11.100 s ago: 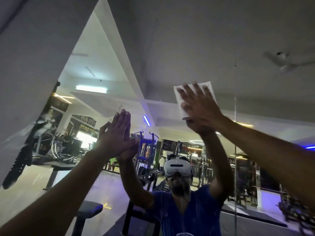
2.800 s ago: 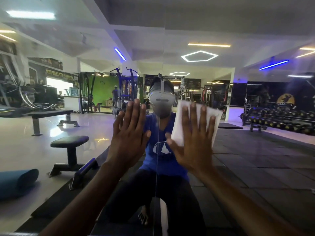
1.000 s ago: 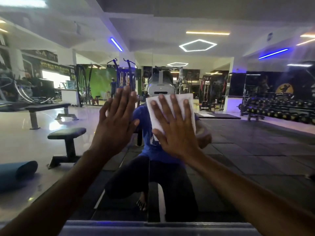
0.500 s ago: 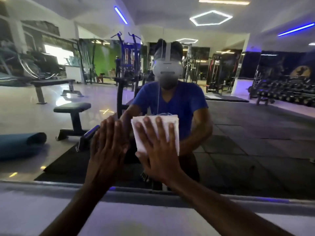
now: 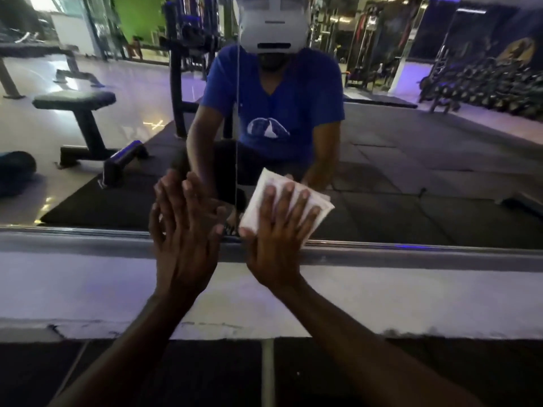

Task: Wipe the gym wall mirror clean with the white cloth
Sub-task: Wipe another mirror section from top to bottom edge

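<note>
2 hands lie flat against the mirror (image 5: pixel 411 171) near its bottom edge. Right hand (image 5: pixel 276 239), fingers straight and spread, presses the folded white cloth (image 5: pixel 318 205) onto the glass just above the metal frame (image 5: pixel 411 248). Left hand (image 5: pixel 183 230) rests beside it, fingers straight and bare.
</note>
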Motion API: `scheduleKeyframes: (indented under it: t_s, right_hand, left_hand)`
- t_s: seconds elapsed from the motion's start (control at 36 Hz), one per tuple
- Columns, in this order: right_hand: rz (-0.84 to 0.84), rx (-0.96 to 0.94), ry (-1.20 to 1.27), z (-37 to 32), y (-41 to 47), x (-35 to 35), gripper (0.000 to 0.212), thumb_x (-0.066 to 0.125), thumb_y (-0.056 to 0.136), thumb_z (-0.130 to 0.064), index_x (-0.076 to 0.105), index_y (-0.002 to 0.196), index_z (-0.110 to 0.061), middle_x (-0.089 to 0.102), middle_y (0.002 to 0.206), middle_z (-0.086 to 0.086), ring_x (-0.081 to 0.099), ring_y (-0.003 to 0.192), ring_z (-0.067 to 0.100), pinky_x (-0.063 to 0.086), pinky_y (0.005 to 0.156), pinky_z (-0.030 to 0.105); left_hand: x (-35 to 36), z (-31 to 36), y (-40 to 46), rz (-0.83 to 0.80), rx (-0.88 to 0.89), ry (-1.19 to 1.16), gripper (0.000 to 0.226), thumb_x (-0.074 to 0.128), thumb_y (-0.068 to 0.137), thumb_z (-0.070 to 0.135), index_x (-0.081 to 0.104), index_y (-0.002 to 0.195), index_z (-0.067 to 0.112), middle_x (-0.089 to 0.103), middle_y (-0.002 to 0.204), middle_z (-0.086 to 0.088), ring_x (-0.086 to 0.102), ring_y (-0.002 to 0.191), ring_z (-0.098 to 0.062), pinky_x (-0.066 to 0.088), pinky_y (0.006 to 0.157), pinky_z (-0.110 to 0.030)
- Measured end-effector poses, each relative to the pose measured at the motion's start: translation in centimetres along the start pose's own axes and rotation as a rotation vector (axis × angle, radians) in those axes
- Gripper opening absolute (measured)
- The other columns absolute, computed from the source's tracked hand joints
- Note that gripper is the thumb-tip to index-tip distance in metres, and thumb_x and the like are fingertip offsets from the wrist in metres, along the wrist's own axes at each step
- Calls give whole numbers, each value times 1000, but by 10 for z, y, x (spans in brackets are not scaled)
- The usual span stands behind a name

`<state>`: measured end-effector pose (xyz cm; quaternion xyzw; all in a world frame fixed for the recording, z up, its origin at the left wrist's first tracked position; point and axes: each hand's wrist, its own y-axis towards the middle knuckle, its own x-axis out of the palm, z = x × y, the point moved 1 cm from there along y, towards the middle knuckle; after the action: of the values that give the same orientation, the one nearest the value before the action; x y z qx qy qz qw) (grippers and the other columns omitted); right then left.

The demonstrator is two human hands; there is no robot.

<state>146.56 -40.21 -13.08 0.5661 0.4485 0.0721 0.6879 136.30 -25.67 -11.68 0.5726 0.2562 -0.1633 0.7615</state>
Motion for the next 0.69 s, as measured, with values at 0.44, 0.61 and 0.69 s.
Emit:
scheduleKeyframes:
  t_s: [0.44, 0.61, 0.69]
  right_hand:
    - [148, 788, 184, -26, 5, -1, 97, 26, 102, -71, 12, 166, 0, 4, 173, 27, 3, 161, 47, 4, 129, 64]
    - [195, 698, 246, 10, -8, -11, 97, 29, 101, -73, 6, 167, -5, 7, 174, 24, 6, 160, 41, -6, 130, 52]
    - [251, 913, 268, 40, 1, -18, 100, 16, 102, -76, 9, 166, 0, 8, 173, 29, 8, 160, 47, 1, 129, 60]
  left_hand:
    - [7, 6, -11, -57, -122, 1, 90, 45, 105, 45, -6, 166, 4, -15, 172, -24, -15, 161, -35, 2, 131, -54]
    - [-18, 1, -1, 17, -112, -2, 91, 48, 104, 44, -4, 165, 1, -10, 172, -25, -12, 161, -32, 1, 131, -44]
    - [-32, -16, 24, 19, -100, 73, 94, 44, 103, 53, -4, 166, 2, -7, 173, -26, -8, 162, -36, 8, 130, -49]
